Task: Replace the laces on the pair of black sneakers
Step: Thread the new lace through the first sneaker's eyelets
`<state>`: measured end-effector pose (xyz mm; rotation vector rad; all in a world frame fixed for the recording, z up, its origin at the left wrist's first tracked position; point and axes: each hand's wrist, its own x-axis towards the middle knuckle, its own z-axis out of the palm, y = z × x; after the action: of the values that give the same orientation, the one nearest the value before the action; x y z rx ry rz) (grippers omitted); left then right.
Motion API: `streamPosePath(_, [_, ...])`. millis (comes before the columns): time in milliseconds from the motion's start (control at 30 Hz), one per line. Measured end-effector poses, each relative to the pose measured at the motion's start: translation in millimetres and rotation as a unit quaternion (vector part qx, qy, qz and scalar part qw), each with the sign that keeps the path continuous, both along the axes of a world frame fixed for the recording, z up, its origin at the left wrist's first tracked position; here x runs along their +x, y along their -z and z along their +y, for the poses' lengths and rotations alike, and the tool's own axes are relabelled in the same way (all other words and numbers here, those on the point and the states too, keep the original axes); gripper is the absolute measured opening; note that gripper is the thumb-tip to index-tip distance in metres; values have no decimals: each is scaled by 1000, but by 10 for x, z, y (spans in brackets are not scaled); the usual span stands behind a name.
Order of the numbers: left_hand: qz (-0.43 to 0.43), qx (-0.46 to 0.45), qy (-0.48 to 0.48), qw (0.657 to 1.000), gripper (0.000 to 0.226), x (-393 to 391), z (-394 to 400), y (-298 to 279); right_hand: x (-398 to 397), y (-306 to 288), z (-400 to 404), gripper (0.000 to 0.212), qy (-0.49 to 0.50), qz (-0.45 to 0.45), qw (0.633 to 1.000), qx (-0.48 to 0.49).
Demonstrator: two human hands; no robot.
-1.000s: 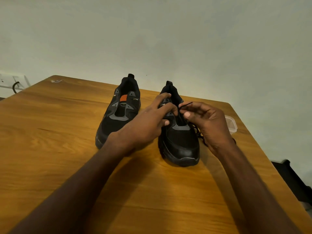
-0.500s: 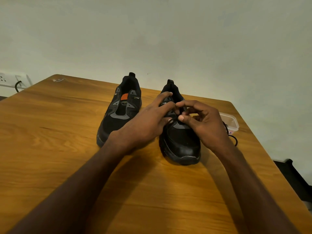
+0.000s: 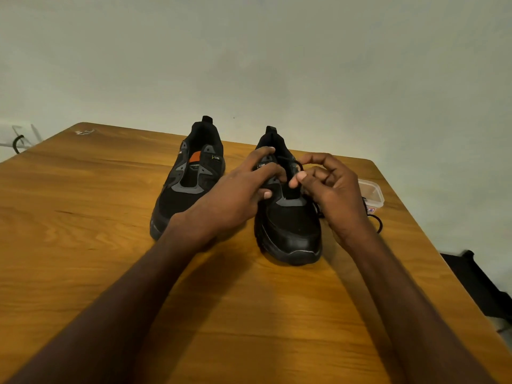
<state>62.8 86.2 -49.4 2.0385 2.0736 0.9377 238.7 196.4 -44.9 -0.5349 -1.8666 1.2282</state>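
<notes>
Right hand (image 3: 336, 195) grip pinched on black lace (image 3: 291, 162) over right sneaker (image 3: 288, 217), left hand (image 3: 235, 195) fingers straight against it.

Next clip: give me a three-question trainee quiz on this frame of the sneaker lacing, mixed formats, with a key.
1. True or false: both hands are at the right sneaker.
2. Which sneaker shows an orange patch on its tongue? A) left sneaker B) right sneaker
3. Fill in: the right hand pinches a black ____.

Key:
1. True; the left hand rests on its eyelet area.
2. A
3. lace; more of it trails on the table near the plastic container.
</notes>
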Motion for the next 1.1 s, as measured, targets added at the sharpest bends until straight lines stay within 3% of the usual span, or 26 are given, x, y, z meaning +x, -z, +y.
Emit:
streamPosePath(233, [-11,-4,-6,1000,45,9,-20,-19,14,31,44,12,23,-10,998,50])
streamPosePath(367, [-15,-5,1,1000,41,-5,-24,-22,59,-28,32,15,7,0,1000,7])
streamPosePath(567, [-17,-15,4,1000,43,-5,-14,-26,140,-39,128,16,38,-117,986,114])
streamPosePath(700, [-18,-12,6,1000,44,-28,-16,-34,129,-85,91,10,41,-95,984,146])
streamPosePath(867, [-17,11,-8,1000,37,-30,-10,-18,64,-67,26,26,31,-164,971,172])
streamPosePath(1000, [-10,26,-11,1000,36,-37,1,-5,-2,-29,-18,14,83,-180,952,235])
streamPosePath(1100, [-11,28,-15,999,38,-31,-4,-7,-29,-14,-13,9,92,-201,949,223])
